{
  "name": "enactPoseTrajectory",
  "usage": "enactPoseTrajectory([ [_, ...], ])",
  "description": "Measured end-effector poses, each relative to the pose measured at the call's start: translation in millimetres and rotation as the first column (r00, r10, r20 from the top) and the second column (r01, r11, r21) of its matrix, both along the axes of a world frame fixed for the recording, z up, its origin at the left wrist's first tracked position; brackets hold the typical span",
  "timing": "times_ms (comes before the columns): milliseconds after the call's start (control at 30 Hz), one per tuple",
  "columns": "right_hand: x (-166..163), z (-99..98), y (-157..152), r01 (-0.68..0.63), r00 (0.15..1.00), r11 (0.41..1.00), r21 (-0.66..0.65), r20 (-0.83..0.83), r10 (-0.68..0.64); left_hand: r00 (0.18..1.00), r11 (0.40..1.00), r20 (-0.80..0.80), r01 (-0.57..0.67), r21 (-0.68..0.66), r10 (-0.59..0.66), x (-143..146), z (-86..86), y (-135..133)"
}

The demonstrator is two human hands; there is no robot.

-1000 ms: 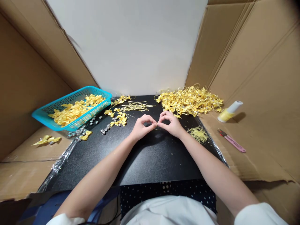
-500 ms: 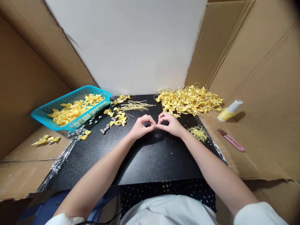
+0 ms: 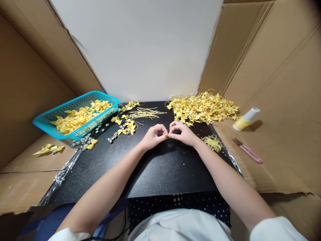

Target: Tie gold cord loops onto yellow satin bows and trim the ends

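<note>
My left hand [image 3: 154, 136] and my right hand [image 3: 184, 134] meet fingertip to fingertip just above the black tabletop [image 3: 163, 172]. Thumb and forefinger are pinched together on each. Between the two pinches shows a tiny bit of thin yellow cord [image 3: 169, 136]; the fingers hide most of it. Straight cut yellow cords [image 3: 145, 113] lie in a loose bundle beyond my hands. Left of them are yellow ribbon bows [image 3: 129, 127] and small silver bells [image 3: 112, 138]. A large heap of yellow bows with cord loops [image 3: 203, 106] sits behind my right hand.
A turquoise basket [image 3: 47, 129] of bows stands at the left. On the right are a tangle of thin yellow strands [image 3: 212, 143], a white tube wound with yellow [image 3: 247, 118] and a pink utility knife [image 3: 248, 151]. Cardboard walls [image 3: 273, 67] enclose both sides.
Both hands have barely moved, with the pinched fingertips shifting very slightly to the right. Less of the cord shows between them. The things on the table lie as before.
</note>
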State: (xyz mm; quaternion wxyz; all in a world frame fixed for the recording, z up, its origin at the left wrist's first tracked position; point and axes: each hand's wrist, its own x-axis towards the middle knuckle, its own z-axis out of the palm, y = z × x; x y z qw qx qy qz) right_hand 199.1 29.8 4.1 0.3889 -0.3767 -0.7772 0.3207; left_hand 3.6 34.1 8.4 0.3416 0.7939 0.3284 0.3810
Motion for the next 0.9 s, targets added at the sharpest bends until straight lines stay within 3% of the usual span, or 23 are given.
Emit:
enactPoseTrajectory([
  [300, 4.8, -0.4, 4.1, -0.011, 0.999, 0.999, -0.035, -0.047, 0.009, 0.999, 0.995, 0.046, 0.015, -0.096, -0.01, 0.7, 2.7, -1.4],
  [600, -2.8, -4.5, 1.5, 0.035, 0.998, 0.999, -0.002, -0.05, -0.035, 0.999, 0.995, 0.039, 0.014, -0.096, -0.01, 0.9, 1.0, -0.8],
  [900, -1.2, 1.4, 0.9, -0.023, 0.994, 0.999, -0.04, -0.112, 0.018, 1.0, 0.996, 0.021, 0.007, -0.093, -0.005, 0.7, 0.7, -0.1],
])
